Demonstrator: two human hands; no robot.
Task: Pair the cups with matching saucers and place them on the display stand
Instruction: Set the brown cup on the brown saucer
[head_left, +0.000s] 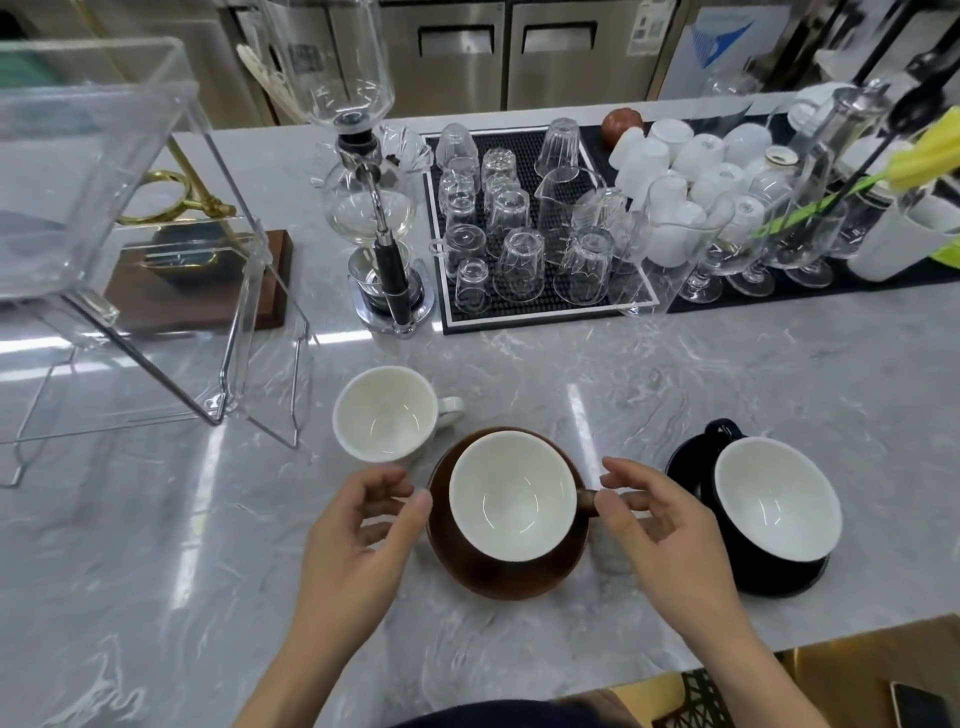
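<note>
We see both forearms coming in from the bottom edge, one on each side of the brown cup (513, 500), which sits on the brown saucer (514, 571) near the front of the marble counter (675, 374). The left hand (358, 525) is at the left rim of the saucer, palm turned inward, fingers loosely curved; its thumb tip is at the saucer edge, but we cannot tell if it really touches. It holds nothing that we can see. The right hand (660, 525) is at the right side of the cup, with thumb and forefinger closed around the brown handle, the other fingers spread above.

The black cup (776, 499) stands on the black saucer (769, 577) just to the right of the right hand. The white cup (387, 413) stands behind the left hand, without a visible saucer under it, its handle pointing right. The clear acrylic display stand (130, 234) is on the left part of the counter, well apart from the cups. Behind, a siphon coffee maker (374, 208) and a black mat (530, 312) with upturned glasses (519, 260).
</note>
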